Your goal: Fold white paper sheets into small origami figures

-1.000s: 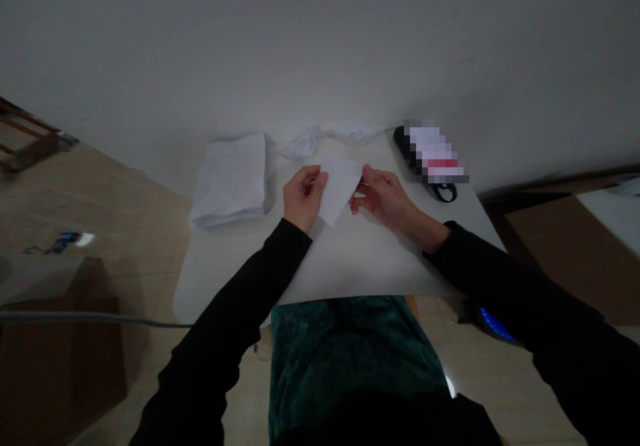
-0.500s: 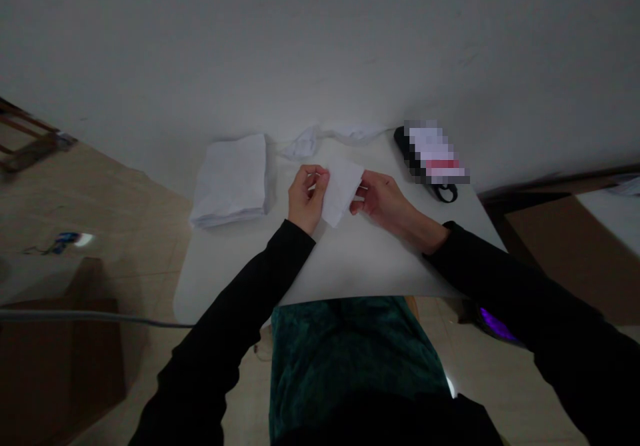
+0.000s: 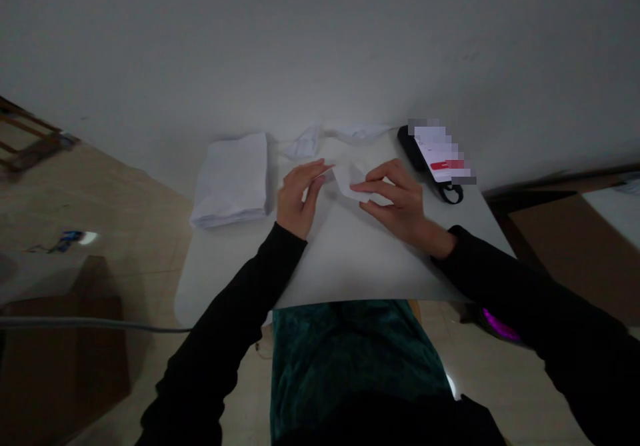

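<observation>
A small folded piece of white paper (image 3: pixel 344 183) is held above the middle of the white table. My left hand (image 3: pixel 297 196) pinches its left edge between thumb and fingers. From the other side, my right hand (image 3: pixel 397 199) grips the paper, fingertips over its face and thumb below. Part of the paper is hidden behind the right fingers. Left of my hands lies a thick stack of white paper (image 3: pixel 233 176). A crumpled or folded white paper (image 3: pixel 305 143) rests behind them, near the wall.
More white paper (image 3: pixel 357 133) lies along the table's back edge. A phone with a lit, partly blurred screen (image 3: pixel 437 153) leans on a black case with a strap loop (image 3: pixel 453 194) at the right. Cardboard boxes (image 3: pixel 575 246) stand beyond the table (image 3: pixel 340 266).
The paper has turned from a flat, kite-like view to a tilted, more folded one. My right hand has rolled over it and shifted slightly right; my left hand has moved a little left.
</observation>
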### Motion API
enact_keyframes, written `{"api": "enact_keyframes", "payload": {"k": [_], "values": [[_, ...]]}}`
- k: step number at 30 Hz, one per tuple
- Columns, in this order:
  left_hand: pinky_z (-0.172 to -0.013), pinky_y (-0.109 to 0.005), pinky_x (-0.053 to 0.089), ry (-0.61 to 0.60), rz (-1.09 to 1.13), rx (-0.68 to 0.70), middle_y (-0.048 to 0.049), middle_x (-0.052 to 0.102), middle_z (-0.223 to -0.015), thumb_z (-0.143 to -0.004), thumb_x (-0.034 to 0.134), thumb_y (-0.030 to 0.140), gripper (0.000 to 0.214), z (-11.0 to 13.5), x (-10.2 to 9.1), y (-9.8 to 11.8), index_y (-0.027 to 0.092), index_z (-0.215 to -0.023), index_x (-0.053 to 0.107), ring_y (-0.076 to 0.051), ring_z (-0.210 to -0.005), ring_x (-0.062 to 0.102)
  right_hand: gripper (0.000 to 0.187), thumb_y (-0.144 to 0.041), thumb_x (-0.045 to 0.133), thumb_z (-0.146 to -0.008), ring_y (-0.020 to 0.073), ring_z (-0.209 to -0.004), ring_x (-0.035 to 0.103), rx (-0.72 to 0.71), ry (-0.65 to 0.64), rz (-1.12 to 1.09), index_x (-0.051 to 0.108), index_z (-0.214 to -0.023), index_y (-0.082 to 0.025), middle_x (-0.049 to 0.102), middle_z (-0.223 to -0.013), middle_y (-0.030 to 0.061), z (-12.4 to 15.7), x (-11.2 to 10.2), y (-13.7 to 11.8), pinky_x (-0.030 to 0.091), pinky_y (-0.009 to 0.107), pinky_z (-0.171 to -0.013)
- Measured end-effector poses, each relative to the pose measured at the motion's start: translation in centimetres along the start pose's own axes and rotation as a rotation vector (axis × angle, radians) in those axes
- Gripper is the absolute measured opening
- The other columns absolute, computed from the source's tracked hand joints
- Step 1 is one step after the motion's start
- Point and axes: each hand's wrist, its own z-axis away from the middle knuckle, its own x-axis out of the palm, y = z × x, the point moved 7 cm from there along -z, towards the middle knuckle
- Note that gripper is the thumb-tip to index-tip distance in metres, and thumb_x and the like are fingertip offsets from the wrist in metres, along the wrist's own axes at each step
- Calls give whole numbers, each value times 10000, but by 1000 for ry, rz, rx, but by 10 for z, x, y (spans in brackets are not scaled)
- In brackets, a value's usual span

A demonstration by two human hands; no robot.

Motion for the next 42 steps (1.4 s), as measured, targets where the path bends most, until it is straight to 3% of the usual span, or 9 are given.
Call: {"api": "enact_keyframes", "payload": {"k": [2, 5, 8, 12, 16, 23, 29, 34, 42], "values": [[-1059, -433, 468, -10, -108, 116, -13, 755, -1105, -1016, 467, 334, 259, -1, -20, -1, 259, -1009, 715, -188, -1161, 658, 116, -248, 623, -922, 212, -915, 661, -165, -57, 83, 712, -992, -273, 708, -941, 44, 4, -7, -8, 528, 409, -795], [-1134, -472, 384, -84, -358, 227, 38, 770, -1064, -1021, 459, 237, 301, 9, -40, -1, 281, -893, 728, -154, -1177, 650, 159, -223, 557, -974, 234, -1175, 638, -389, -277, 136, 668, -1088, -223, 723, -1157, 75, 22, -6, -21, 552, 418, -867], [-1121, -479, 399, -278, -440, 336, 44, 722, -1229, -1013, 399, 99, 344, 33, -33, 14, 268, -1041, 697, -142, -1270, 595, 212, -108, 503, -977, 203, -1161, 650, -519, -467, 206, 664, -1090, -186, 745, -1118, 75, 42, 3, -29, 557, 403, -922], [-1010, -430, 540, -469, -242, 212, -130, 689, -1265, -945, 440, 94, 340, 65, -9, 40, 118, -1242, 602, -212, -1225, 626, 253, -62, 443, -985, 173, -962, 686, -591, -613, 218, 673, -1061, -135, 753, -1037, 88, 57, 15, -35, 567, 352, -858], [-964, -440, 579, -465, -276, 159, -187, 685, -1246, -891, 665, 301, 398, 84, 7, 59, 80, -1217, 606, -278, -1159, 662, 232, -111, 457, -997, 193, -1016, 653, -478, -659, 110, 654, -1118, -130, 726, -1062, 112, 56, 18, -30, 568, 374, -860], [-950, -417, 588, -307, -279, -66, -128, 724, -1186, -857, 722, 184, 229, 86, 5, 51, 114, -1071, 680, -243, -1112, 690, 124, -153, 559, -964, 185, -974, 618, -77, -597, -163, 664, -1028, -136, 657, -1018, 123, 47, 18, -14, 572, 329, -793], [-863, -331, 590, -215, -222, -265, -29, 775, -1019, -867, 711, 150, 91, 81, 0, 43, 174, -952, 731, -165, -987, 732, 99, -215, 676, -902, 179, -908, 591, 249, -551, -211, 653, -832, -149, 603, -943, 87, 44, 19, 5, 516, 322, -769], [-780, -307, 592, -167, -233, -334, -12, 779, -920, -828, 755, 171, 38, 77, 1, 40, 179, -864, 743, -157, -881, 746, 191, -260, 646, -924, 195, -875, 526, 328, -609, -59, 614, -768, -155, 595, -913, 88, 45, 27, 4, 465, 351, -758], [-807, -283, 605, -133, -167, -486, -6, 776, -905, -788, 786, 148, 55, 78, 1, 34, 187, -808, 754, -150, -867, 744, 261, -223, 603, -942, 199, -797, 470, 398, -638, 63, 583, -688, -166, 562, -770, 66, 42, 35, 2, 416, 356, -712]]}}
